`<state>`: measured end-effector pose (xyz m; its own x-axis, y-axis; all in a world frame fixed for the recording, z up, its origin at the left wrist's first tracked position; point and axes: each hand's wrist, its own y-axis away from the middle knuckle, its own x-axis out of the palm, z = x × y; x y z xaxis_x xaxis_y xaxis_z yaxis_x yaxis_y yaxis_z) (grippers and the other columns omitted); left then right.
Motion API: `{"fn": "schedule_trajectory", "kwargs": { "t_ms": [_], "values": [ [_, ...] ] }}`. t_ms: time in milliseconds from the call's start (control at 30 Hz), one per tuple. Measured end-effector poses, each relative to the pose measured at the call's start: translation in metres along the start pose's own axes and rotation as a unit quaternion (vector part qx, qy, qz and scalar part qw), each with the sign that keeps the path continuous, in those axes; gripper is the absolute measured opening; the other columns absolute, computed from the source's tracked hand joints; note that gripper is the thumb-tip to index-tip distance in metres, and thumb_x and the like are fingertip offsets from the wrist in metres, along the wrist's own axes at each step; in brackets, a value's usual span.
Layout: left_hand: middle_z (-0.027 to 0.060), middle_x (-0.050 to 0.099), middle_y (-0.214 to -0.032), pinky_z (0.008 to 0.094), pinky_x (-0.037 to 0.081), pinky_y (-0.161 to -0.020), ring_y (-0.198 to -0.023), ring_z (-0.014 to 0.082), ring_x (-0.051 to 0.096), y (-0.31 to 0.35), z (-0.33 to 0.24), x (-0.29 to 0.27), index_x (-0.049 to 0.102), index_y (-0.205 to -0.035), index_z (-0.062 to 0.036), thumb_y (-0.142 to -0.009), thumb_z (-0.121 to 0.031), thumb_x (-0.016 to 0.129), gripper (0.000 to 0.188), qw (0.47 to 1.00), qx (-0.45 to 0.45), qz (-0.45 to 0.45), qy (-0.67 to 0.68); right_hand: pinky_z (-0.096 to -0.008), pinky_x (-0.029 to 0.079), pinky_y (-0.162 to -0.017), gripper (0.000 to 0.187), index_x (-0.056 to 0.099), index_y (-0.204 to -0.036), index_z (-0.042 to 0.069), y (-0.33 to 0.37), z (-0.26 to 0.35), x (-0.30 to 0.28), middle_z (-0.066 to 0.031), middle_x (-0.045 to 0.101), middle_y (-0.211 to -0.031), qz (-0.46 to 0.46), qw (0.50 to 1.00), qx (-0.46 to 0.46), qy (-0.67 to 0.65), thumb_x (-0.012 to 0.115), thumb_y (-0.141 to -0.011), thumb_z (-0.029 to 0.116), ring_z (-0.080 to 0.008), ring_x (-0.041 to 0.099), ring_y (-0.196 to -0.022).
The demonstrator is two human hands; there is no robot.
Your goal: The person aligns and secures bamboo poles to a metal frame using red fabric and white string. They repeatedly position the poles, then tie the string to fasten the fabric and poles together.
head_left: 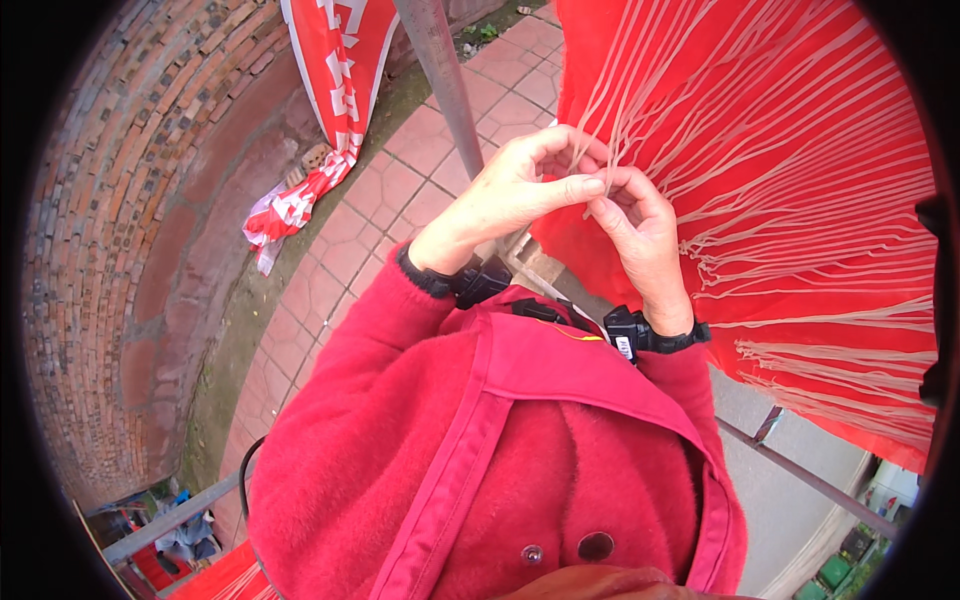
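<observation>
While our left hand (pixel 548 172) and right hand (pixel 642 222) pinch thin beige cords (pixel 617 130), equally near both, the cords' long axis runs toward one o'clock across the bright red sheet (pixel 575 252).

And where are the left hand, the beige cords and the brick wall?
Left hand (pixel 525 183): head view, back of the hand.
Beige cords (pixel 613 143): head view, strands bunched together.
Brick wall (pixel 110 250): head view, bricks at far left.
</observation>
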<state>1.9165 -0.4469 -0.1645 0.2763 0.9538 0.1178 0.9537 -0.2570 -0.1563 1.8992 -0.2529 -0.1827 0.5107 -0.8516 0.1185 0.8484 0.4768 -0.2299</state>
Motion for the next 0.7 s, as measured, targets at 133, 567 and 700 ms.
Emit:
{"fn": "schedule_trajectory", "kwargs": {
  "t_ms": [133,567,700],
  "values": [
    [0.0042,0.070,-0.093,0.0242,0.053,-0.080,-0.085,0.0097,0.066,-0.008,0.003,0.007,0.066,-0.111,0.0009,-0.092,-0.016,0.073,0.026,0.996,0.054,-0.064,0.022,-0.0285,0.050,-0.091,0.024,0.062,-0.118,-0.001,0.000,0.004,-0.004,-0.0088,0.070,-0.107,0.000,1.000,-0.006,0.018,0.061,-0.100,0.015,-0.0129,0.065,-0.102],
    [0.0014,0.069,-0.096,0.0252,0.049,-0.081,-0.089,0.0078,0.061,-0.010,0.008,0.010,0.068,-0.101,-0.0032,-0.093,-0.018,0.072,0.017,0.996,0.018,-0.077,0.049,-0.0290,0.053,-0.087,0.020,0.063,-0.109,-0.001,-0.011,-0.003,-0.001,-0.0089,0.072,-0.098,-0.052,0.997,0.007,-0.054,0.057,-0.103,0.017,-0.0163,0.070,-0.096],
    [0.0062,0.070,-0.095,0.0263,0.053,-0.082,-0.088,0.0128,0.067,-0.006,0.011,0.003,0.066,-0.102,-0.0019,-0.096,-0.019,0.068,0.018,0.993,0.030,-0.075,0.083,-0.0321,0.054,-0.091,0.020,0.065,-0.109,-0.001,-0.010,-0.004,-0.006,-0.0107,0.071,-0.103,-0.048,0.990,0.030,-0.131,0.057,-0.102,0.016,-0.0189,0.070,-0.101]
  ]
}}
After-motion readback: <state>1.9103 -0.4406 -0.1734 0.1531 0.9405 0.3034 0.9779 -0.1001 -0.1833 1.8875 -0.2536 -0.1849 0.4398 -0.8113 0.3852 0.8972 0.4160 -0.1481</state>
